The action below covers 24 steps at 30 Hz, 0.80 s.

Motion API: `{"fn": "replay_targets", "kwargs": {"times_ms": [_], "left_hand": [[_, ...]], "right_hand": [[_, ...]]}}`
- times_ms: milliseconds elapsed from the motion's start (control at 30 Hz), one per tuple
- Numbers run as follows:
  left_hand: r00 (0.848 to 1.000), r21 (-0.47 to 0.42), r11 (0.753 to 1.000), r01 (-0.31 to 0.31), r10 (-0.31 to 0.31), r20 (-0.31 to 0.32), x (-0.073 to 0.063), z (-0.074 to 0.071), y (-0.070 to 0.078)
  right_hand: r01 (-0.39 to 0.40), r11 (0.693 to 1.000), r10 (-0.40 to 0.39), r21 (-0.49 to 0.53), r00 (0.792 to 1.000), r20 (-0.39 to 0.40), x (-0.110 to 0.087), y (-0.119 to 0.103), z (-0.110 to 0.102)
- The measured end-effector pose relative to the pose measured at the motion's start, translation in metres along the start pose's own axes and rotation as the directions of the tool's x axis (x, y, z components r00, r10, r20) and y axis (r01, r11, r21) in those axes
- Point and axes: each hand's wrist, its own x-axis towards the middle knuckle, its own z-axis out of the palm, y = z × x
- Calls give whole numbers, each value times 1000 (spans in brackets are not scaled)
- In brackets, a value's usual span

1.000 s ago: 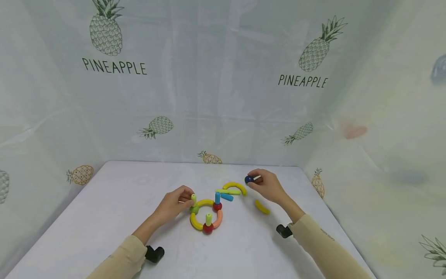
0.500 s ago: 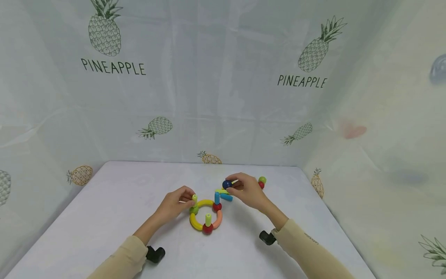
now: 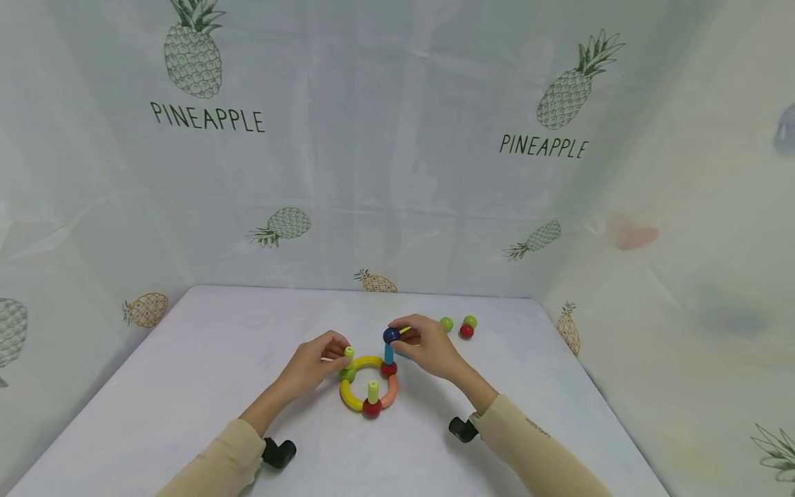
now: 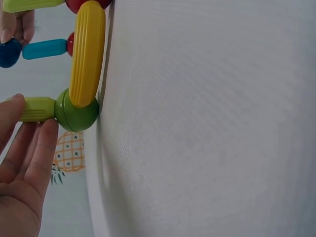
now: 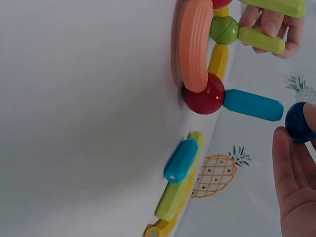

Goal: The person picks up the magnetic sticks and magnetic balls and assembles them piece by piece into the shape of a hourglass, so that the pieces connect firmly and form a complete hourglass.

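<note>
My right hand (image 3: 428,347) pinches a dark blue ball (image 3: 391,335) between thumb and fingertips. The ball is close over the top end of an upright blue rod (image 5: 253,104); a narrow gap shows in the right wrist view. That rod rises from a red ball (image 5: 204,94) in a ring of balls joined by yellow curved pieces (image 4: 88,54) and a salmon curved piece (image 5: 194,47). My left hand (image 3: 313,362) pinches an upright light green rod (image 4: 37,109) on the ring's green ball (image 4: 77,112). Another green rod (image 3: 373,391) stands on the front red ball (image 3: 372,407).
Behind the ring lie a loose blue rod (image 5: 181,160), a light green rod (image 5: 173,197) and a yellow piece (image 5: 165,227), partly hidden by my right hand in the head view. Loose green balls (image 3: 446,324) and a red ball (image 3: 466,332) sit at the back right.
My right hand has carried the dark blue ball left from the back right to the top of the blue rod, uncovering the loose balls. The left hand keeps its pinch in place.
</note>
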Motion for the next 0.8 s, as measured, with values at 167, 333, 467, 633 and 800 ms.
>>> {"fn": "replay_targets", "kwargs": {"times_ms": [167, 333, 467, 633, 800], "left_hand": [[1000, 2, 1000, 6, -6, -3, 0, 1, 2], [1000, 1, 1000, 11, -11, -15, 0, 2, 2], [1000, 12, 1000, -3, 3, -30, 1, 2, 0], [999, 27, 999, -47, 48, -23, 2, 3, 4], [997, 41, 997, -72, 72, -18, 2, 4, 9]], "right_hand": [[0, 1000, 0, 14, 1000, 15, -1, 1, 2], [-18, 1000, 18, 11, 999, 28, -1, 0, 2], [-31, 999, 30, 16, 998, 57, -1, 0, 3], [-33, 999, 31, 28, 997, 66, 1, 0, 8], [-22, 1000, 22, 3, 997, 69, 2, -3, 13]]}}
